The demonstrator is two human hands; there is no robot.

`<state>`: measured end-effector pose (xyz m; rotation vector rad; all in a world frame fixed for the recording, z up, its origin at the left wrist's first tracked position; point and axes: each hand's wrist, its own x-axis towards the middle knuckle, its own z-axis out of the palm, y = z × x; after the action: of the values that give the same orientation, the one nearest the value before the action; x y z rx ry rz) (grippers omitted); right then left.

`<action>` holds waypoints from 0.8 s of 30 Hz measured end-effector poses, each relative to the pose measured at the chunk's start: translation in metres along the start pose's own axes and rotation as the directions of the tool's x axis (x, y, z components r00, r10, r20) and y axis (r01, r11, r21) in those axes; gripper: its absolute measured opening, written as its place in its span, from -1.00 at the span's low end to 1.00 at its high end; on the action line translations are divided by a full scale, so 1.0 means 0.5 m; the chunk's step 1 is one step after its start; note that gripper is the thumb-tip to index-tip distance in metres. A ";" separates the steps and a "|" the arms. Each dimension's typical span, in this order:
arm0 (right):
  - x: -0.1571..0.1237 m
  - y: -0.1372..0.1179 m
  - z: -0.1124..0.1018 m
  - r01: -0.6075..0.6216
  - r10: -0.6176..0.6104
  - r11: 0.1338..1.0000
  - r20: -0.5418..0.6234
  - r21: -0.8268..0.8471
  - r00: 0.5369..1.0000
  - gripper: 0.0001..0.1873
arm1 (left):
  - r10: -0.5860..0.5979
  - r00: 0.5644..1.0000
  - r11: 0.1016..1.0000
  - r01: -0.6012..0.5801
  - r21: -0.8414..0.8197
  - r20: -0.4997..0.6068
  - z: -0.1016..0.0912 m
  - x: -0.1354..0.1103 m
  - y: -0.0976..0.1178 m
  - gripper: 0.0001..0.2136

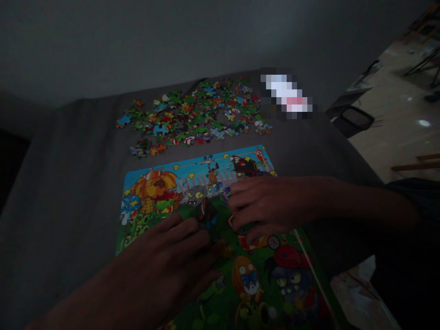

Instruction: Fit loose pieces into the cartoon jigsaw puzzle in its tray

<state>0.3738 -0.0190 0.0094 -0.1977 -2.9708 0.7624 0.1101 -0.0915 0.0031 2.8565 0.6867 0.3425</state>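
A jigsaw puzzle board (151,169) with a bright cartoon picture of plants and zombies lies on grey cloth. My left hand (178,247) rests over its left middle, fingers bent downward and tips hidden behind the hand. Over the right middle of the board is my right hand (261,201), its fingers curled and close to the thumb. Whatever lies under or between the fingers of either hand is too dark and covered to make out. Beyond the board's far edge spreads a pile of loose jigsaw pieces (192,114).
Grey cloth (75,183) covers the surface beneath the board. A blurred-out white and pink item (287,91) sits at the back right. White paper or plastic (364,293) lies at lower right. A wall rises behind; tiled floor (395,101) and furniture legs show at right.
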 end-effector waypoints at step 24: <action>0.003 0.009 0.014 0.090 -0.091 0.993 -0.015 -0.073 0.996 -0.70 | 0.056 0.975 0.986 -0.021 0.165 -0.214 0.047 0.000 0.004 -0.72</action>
<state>0.3719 -0.0182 0.0009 -0.0731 -2.9691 0.6395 0.1173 -0.0962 -0.0189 3.0188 0.7285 0.6433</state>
